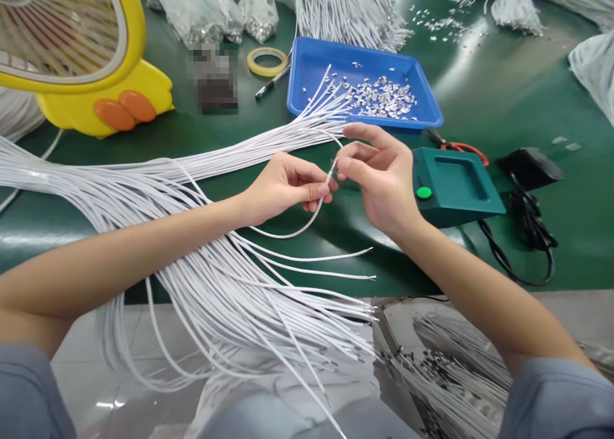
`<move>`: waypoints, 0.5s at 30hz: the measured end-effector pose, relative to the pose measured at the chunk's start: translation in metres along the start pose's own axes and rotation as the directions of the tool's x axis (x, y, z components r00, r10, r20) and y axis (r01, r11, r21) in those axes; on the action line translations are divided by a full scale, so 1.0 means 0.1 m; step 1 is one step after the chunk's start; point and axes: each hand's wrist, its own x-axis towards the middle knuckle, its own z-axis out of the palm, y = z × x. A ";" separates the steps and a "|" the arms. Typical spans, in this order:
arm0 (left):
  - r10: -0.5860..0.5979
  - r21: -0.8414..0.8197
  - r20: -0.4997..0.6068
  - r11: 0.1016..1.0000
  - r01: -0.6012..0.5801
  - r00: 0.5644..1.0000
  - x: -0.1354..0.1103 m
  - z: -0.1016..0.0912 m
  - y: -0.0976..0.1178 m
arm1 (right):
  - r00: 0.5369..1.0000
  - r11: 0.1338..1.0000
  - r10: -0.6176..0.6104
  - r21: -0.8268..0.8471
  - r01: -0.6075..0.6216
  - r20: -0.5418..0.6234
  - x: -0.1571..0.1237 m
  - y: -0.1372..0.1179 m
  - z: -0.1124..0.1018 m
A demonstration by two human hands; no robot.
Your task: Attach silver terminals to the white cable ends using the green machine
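Note:
My left hand (292,186) is closed in a pinch on a white cable (288,236), just below its stripped end. From there the cable curves down and back to a large bundle of white cables (206,260) under my left forearm. My right hand (384,170) has thumb and fingertips pinched at the thin wires of that cable end, with its index finger lifted. A second white cable arcs in from the upper bundle (249,151) towards the right fingertips. Whether those fingertips also hold a small metal piece is too small to tell.
A blue tray (426,96) with many small metal pieces stands behind my hands. To the right sit a green device (460,202), red-handled pliers (465,148) and a black adapter (530,167). Yellow tape (254,68), a pen (271,86) and a yellow fan (137,36) lie left.

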 end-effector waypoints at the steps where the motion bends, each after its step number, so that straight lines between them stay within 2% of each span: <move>1: 0.002 -0.001 -0.002 1.000 -0.002 1.000 0.00 0.00 0.00 | 1.000 1.000 0.003 0.001 -0.003 0.002 0.00 0.00 0.00; 7: 0.003 -0.007 -0.008 1.000 -0.003 1.000 0.00 0.00 0.00 | 0.999 0.999 0.030 -0.013 -0.030 -0.017 0.00 -0.01 -0.01; 12: 0.020 0.003 0.008 1.000 -0.020 1.000 0.00 -0.01 -0.01 | 0.997 0.998 0.056 0.028 -0.057 0.052 0.00 -0.03 0.01; 15: 0.018 0.023 0.004 1.000 -0.018 1.000 0.00 -0.02 -0.02 | 0.997 0.997 0.062 0.032 -0.064 0.053 0.00 -0.03 0.02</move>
